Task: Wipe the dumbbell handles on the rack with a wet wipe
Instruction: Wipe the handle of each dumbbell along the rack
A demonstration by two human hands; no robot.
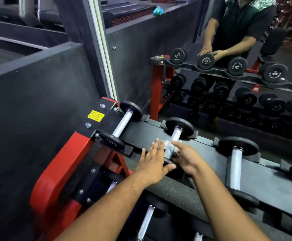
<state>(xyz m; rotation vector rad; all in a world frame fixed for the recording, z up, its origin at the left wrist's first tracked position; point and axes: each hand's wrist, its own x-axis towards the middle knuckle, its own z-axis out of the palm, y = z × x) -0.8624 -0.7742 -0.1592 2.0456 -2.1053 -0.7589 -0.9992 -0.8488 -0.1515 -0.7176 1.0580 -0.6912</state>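
On the rack [152, 134], the right hand [187, 158] wraps a wet wipe [170, 147] round the second dumbbell [175, 134]; the left hand [153, 160] lies flat beside it.

The red-framed rack [60, 173] carries a black top shelf [202, 153] that slopes across the view, with dumbbells lying crosswise in its cradles. The second dumbbell [177, 131] sits mid-shelf. The first dumbbell [122, 122] lies to its left, beside the yellow sticker [96, 116] on the rack's end plate. The third dumbbell [235, 169] lies to its right. Below the second dumbbell, a lower tier holds another chrome handle [146, 221].
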